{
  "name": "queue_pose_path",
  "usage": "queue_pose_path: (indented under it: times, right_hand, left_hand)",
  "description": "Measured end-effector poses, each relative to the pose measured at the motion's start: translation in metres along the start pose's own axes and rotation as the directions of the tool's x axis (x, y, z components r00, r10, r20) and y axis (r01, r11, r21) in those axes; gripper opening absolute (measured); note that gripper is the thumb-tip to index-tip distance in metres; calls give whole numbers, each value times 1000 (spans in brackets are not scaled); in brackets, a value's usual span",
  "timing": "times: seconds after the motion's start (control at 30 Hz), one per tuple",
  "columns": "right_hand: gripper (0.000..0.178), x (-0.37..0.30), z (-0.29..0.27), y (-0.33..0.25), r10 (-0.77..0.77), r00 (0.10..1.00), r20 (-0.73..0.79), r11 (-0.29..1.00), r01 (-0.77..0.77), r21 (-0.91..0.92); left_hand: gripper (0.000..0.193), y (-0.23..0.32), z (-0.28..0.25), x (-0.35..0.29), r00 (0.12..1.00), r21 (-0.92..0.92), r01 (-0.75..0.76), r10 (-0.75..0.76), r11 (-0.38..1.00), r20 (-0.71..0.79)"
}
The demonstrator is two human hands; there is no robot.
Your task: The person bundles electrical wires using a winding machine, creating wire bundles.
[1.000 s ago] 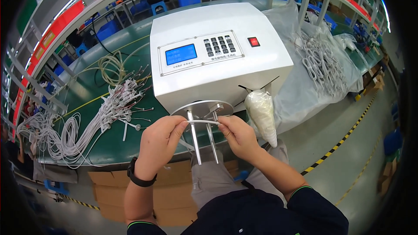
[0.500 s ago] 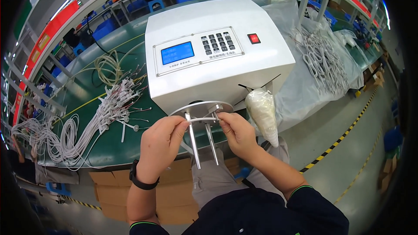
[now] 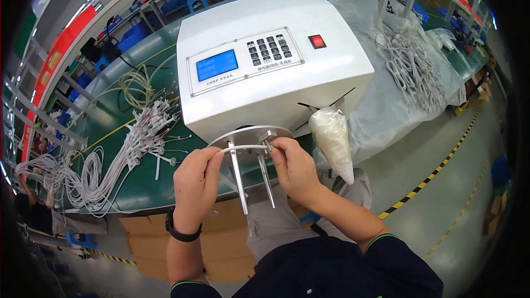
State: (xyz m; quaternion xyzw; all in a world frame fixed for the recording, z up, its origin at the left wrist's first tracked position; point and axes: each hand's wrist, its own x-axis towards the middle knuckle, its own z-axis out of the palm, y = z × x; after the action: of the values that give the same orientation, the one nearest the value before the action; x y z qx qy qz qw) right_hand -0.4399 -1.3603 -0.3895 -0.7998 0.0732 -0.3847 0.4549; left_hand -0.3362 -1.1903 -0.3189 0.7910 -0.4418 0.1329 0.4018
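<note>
A white winding machine [image 3: 237,25] with a blue screen [image 3: 217,65], a keypad and a red switch [image 3: 317,41] stands on the bench. From its round metal disc [image 3: 245,134] two steel rods [image 3: 239,185] stick out toward me. A white cable [image 3: 246,147] runs across the rods, pinched at one end of this stretch by my left hand [image 3: 194,181]. My right hand [image 3: 296,170] pinches it at the other side, beside a small metal block [image 3: 269,134] on the disc. Both hands are closed; my fingers partly hide the cable.
Bundles of white cables with connectors [image 3: 141,138] lie on the green bench to the left, with a coil [image 3: 138,91] behind. Coiled grey cables [image 3: 414,74] rest on plastic sheeting at right. A plastic-wrapped cone [image 3: 333,140] hangs at the machine's right front.
Both hands have shifted slightly left, still pinching the cable across the rods. The whole view has moved a little, and more of the disc shows.
</note>
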Motion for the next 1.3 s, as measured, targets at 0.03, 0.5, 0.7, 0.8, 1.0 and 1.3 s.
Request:
queue_pose_path:
  times: [0.03, 0.5, 0.7, 0.8, 1.0, 1.3]
  right_hand:
    - [16, 2, -2, 1, -34, 999, 6, 999, 34, -29]
    - [32, -4, -30, 3, -75, 994, 79, 995, 80, -57]
    - [29, 5, -28, -2, -191, 981, 32, 965, 194, -178]
    - [24, -4, -31, -6, -291, 957, -8, 919, 277, -282]
    - [33, -11, -4, -35, -252, 952, 174, 964, 262, -38]
    - [36, 16, 19, -39, 229, 741, 631, 932, -355, 78]
  left_hand:
    - [7, 0, 1, -1, 1000, 4, 0, 0, 1000, 0]
    - [15, -9, 28, -37, 979, -226, 172, -193, 959, -71]
    - [16, -17, 38, -30, 970, -154, 118, -147, 981, -194]
    - [17, -18, 38, -32, 963, -224, 163, -205, 961, -176]
    - [20, -26, 35, -40, 928, -511, 329, -372, 794, 20]
    - [17, -46, 27, -63, 936, -547, 329, -344, 770, 78]
